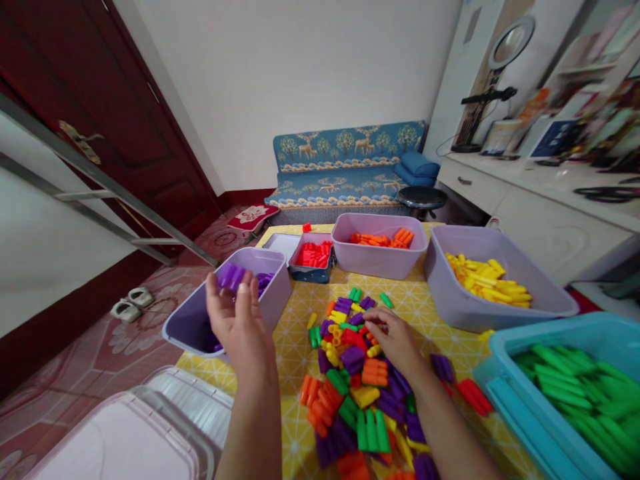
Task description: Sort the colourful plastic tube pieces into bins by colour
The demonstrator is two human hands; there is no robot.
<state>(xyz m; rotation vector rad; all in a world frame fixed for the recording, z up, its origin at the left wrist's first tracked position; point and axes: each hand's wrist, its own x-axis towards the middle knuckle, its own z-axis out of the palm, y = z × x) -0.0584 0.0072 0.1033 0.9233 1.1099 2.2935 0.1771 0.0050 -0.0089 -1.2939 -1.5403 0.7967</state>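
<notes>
My left hand (240, 317) is raised over the lilac bin at the left, its fingers round a purple block (231, 276). Purple pieces (264, 283) lie inside that bin (275, 300). My right hand (393, 337) reaches into a mixed pile of colourful plastic blocks (370, 370) on the yellow cloth. Its fingers are bent close together at a purple piece (357, 319) and small red and orange ones; whether it grips any is hidden.
Around the pile stand a tin of red blocks (314, 254), a lilac bin of orange ones (383, 263), a lilac bin of yellow ones (453, 307) and a turquoise bin of green ones (505, 343). Stacked lids (125, 440) lie at the lower left.
</notes>
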